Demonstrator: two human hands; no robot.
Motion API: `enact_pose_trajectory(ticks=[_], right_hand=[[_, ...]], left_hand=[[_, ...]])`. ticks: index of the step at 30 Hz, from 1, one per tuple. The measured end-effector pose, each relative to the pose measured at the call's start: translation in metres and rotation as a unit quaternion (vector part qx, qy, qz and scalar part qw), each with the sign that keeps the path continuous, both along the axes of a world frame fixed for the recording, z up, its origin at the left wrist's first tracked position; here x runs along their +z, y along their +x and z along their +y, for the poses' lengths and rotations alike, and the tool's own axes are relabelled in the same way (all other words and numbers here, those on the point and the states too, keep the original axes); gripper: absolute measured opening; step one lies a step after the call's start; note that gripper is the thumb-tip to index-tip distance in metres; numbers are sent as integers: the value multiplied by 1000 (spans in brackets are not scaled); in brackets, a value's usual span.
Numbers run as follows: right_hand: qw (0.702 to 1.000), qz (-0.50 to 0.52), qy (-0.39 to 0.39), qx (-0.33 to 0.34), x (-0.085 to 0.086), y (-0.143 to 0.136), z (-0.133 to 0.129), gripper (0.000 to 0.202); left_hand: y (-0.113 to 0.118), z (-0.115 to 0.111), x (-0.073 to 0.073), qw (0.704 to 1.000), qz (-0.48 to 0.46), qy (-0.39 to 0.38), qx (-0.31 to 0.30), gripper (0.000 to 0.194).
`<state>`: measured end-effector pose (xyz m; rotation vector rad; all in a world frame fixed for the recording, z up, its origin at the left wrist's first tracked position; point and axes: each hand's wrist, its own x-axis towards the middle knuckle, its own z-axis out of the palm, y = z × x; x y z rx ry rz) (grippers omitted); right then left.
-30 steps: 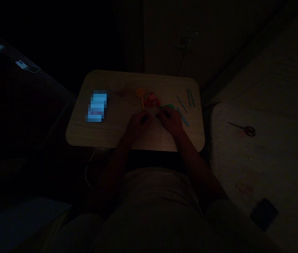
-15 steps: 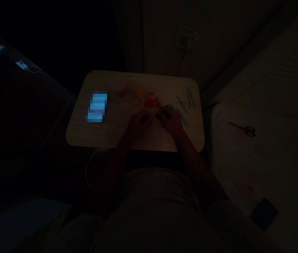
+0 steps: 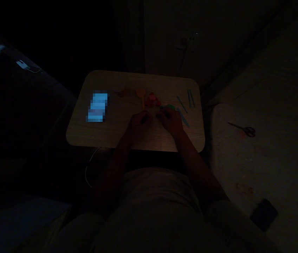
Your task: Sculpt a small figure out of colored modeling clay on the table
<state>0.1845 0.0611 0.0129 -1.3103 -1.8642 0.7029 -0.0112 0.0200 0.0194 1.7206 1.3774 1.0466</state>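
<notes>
The room is very dark. My left hand (image 3: 138,124) and my right hand (image 3: 171,121) rest close together on a small wooden lap table (image 3: 107,130), fingers curled around something between them that is too dark to make out. Just beyond my fingers lie a red lump (image 3: 152,100), an orange tool with a round head (image 3: 140,94) and a green piece (image 3: 170,106). Several thin blue sticks (image 3: 188,100) lie to the right of my right hand.
A lit phone screen (image 3: 97,106) glows on the table's left side. Scissors with red handles (image 3: 245,130) lie on the pale bedding at the right, and a dark phone (image 3: 264,213) sits nearer me. A wall socket with a cable (image 3: 184,42) is behind the table.
The light has dimmed a little. Both hands stay in the same place with only slight finger movement.
</notes>
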Motion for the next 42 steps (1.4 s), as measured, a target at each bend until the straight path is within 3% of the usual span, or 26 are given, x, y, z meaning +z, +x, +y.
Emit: enact_pose_trajectory(ticks=[42], right_hand=[[1000, 7, 5, 0, -3, 0, 0, 22]], left_hand=[[2, -4, 5, 1000, 0, 19, 2, 17]])
